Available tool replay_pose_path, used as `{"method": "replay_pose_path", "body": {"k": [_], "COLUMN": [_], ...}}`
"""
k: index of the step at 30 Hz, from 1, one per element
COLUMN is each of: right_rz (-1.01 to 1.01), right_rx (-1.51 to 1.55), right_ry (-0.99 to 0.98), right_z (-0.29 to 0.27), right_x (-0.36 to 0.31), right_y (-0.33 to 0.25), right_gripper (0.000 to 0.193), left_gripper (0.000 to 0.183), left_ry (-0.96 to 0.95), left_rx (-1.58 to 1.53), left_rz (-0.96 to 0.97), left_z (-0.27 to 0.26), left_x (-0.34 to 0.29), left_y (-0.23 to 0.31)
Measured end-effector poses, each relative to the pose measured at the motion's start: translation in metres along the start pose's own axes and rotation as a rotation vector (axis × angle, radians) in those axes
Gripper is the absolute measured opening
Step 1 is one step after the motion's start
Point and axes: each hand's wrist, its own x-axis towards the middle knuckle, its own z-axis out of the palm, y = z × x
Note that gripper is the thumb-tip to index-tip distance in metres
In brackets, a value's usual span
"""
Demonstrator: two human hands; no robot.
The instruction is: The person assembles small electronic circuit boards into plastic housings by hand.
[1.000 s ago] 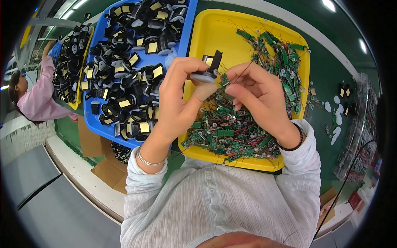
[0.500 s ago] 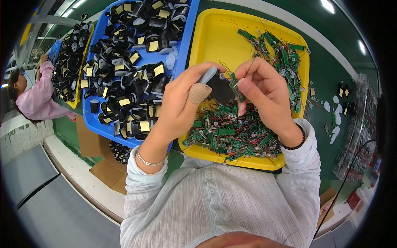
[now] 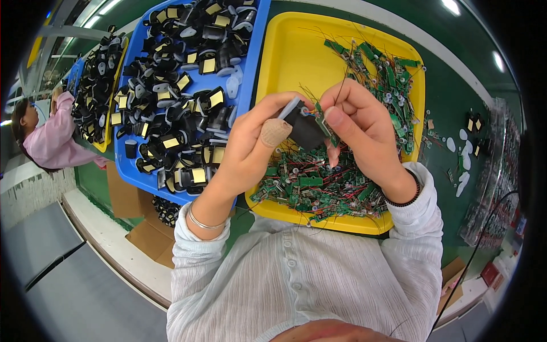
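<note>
My left hand, its thumb wrapped in a tan bandage, is closed around a black plastic housing with a grey end piece. Between the thumb and fingers of my right hand is a small green circuit board, held upright against the housing's right side. Thin coloured wires run between the board and the housing's upper end. Both hands are above a yellow tray with many loose green boards and wires in it. The fingers partly hide the board.
To the left stands a blue tray full of black housings, some with pale yellow pads. On the green table at right lie white flat pieces and a stack of clear plastic trays. A person in pink works at far left.
My left hand has tilted the housing slightly, showing more of its black side and the coloured wires. My right hand still pinches the board, having shifted only slightly.
</note>
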Motion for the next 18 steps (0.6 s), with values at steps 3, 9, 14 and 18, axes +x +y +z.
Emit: {"method": "replay_pose_path", "body": {"k": [3, 9, 14, 18], "right_rz": [0.001, -0.025, -0.096, -0.108], "right_rx": [0.000, -0.079, -0.207, -0.255], "right_ry": [0.027, 0.081, 0.090, 0.100], "right_z": [0.0013, 0.0034, 0.0035, 0.0028], "right_x": [0.0002, -0.0009, -0.0013, -0.0004], "right_y": [0.0001, -0.0007, -0.0001, 0.0001], "right_gripper": [0.015, 0.014, 0.012, 0.012], "left_gripper": [0.028, 0.026, 0.025, 0.025], "left_ry": [0.001, 0.009, 0.030, 0.039], "left_rx": [0.014, 0.047, 0.073, 0.068], "left_rz": [-0.013, -0.003, 0.023, -0.010], "left_z": [0.0020, 0.0028, 0.0025, 0.0023], "left_x": [0.0002, 0.0004, -0.0009, -0.0017], "left_y": [0.0010, 0.0012, -0.0026, -0.0033]}}
